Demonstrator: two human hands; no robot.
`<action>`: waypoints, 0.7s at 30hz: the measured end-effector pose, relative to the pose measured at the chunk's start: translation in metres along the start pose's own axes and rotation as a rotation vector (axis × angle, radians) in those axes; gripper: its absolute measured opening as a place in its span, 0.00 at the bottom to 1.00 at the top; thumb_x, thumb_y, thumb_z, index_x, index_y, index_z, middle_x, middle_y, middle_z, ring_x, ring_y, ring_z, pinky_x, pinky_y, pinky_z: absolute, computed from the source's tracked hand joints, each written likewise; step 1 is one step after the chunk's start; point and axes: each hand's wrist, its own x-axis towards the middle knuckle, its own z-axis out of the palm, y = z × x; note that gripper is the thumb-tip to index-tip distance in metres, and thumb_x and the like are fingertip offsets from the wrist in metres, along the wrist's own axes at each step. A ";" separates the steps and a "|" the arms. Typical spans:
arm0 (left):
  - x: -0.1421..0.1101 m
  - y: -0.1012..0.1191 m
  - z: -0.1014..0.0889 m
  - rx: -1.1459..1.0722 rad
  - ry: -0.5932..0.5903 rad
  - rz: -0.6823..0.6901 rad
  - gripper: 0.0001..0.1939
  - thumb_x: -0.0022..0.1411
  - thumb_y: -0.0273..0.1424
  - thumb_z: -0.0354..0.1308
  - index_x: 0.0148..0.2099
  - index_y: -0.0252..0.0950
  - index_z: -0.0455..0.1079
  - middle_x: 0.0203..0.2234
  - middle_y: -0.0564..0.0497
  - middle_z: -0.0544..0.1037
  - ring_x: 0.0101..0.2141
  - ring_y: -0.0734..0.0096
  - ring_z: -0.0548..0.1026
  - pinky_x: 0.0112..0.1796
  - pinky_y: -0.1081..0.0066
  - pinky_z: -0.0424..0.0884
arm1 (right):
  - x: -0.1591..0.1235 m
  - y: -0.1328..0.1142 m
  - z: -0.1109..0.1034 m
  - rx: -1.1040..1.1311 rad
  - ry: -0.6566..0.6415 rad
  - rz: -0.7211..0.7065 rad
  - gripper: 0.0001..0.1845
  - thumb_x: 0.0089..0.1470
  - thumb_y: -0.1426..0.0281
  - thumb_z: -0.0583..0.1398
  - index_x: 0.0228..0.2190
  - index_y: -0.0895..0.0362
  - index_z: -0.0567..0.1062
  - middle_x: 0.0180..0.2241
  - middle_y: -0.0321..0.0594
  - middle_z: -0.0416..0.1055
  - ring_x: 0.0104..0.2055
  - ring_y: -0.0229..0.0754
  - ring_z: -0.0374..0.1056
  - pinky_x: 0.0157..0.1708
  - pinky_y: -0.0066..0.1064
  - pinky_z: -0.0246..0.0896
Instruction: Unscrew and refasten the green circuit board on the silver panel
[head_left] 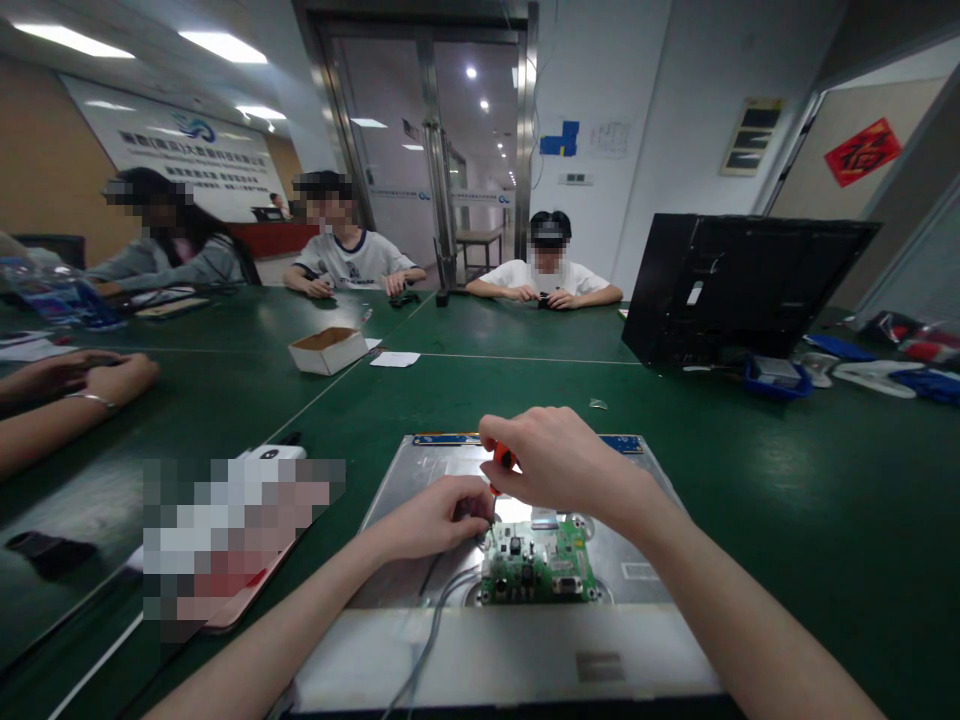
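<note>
My right hand [546,455] is wrapped round the orange-red handle of a screwdriver [504,457], its shaft pointing down. The screwdriver's tip is at the upper left corner of a green circuit board [536,565]. Beside that corner my left hand [450,515] is closed, thumb and forefinger pinched near the shaft; what they hold is hidden. The board lies on the metal back of a flat display panel [637,535], which rests flat before me. Grey cables [433,625] run from the board's left side toward me.
Phones [281,455] lie left of the panel, and a small open box [328,352] stands beyond. At the right are a black monitor housing [739,290] and a blue tray [778,378]. Another person's hands [112,380] rest at the left; several people sit round the green table [480,390].
</note>
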 end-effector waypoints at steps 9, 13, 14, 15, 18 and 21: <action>0.001 0.000 -0.002 -0.019 -0.002 0.047 0.04 0.56 0.27 0.54 0.35 0.35 0.68 0.27 0.54 0.72 0.29 0.68 0.70 0.31 0.72 0.64 | -0.002 0.000 -0.002 0.055 -0.021 -0.043 0.12 0.58 0.58 0.57 0.36 0.54 0.69 0.28 0.36 0.73 0.27 0.37 0.64 0.23 0.28 0.42; 0.001 0.002 -0.002 0.005 -0.026 0.015 0.02 0.56 0.28 0.55 0.33 0.35 0.68 0.27 0.53 0.72 0.29 0.69 0.69 0.31 0.72 0.64 | 0.001 0.002 0.001 0.005 -0.009 0.001 0.13 0.60 0.57 0.56 0.32 0.54 0.71 0.23 0.34 0.70 0.24 0.35 0.61 0.23 0.29 0.40; 0.001 0.001 -0.002 0.009 -0.017 0.005 0.02 0.56 0.28 0.55 0.33 0.35 0.68 0.27 0.53 0.72 0.29 0.69 0.69 0.31 0.72 0.64 | 0.001 0.002 0.001 -0.005 -0.006 -0.002 0.12 0.59 0.59 0.56 0.31 0.54 0.71 0.23 0.33 0.70 0.23 0.35 0.60 0.23 0.29 0.39; 0.001 0.000 -0.001 0.009 -0.006 -0.001 0.03 0.56 0.28 0.55 0.33 0.35 0.68 0.27 0.53 0.72 0.28 0.69 0.69 0.31 0.72 0.64 | 0.001 0.002 0.001 -0.013 -0.001 -0.007 0.09 0.59 0.62 0.56 0.32 0.54 0.71 0.23 0.33 0.70 0.23 0.35 0.60 0.22 0.29 0.39; 0.001 -0.002 0.000 -0.001 0.016 0.015 0.03 0.54 0.28 0.56 0.34 0.35 0.68 0.27 0.54 0.71 0.28 0.69 0.68 0.31 0.72 0.63 | -0.001 0.000 -0.001 0.002 0.008 -0.030 0.06 0.54 0.68 0.57 0.36 0.55 0.69 0.26 0.35 0.72 0.24 0.35 0.60 0.22 0.29 0.38; 0.001 -0.003 0.000 -0.013 0.021 0.039 0.02 0.53 0.27 0.56 0.32 0.35 0.67 0.26 0.54 0.71 0.28 0.68 0.68 0.30 0.72 0.63 | -0.003 -0.002 -0.004 0.065 -0.028 -0.072 0.11 0.51 0.70 0.58 0.39 0.56 0.68 0.31 0.37 0.74 0.27 0.36 0.64 0.23 0.28 0.42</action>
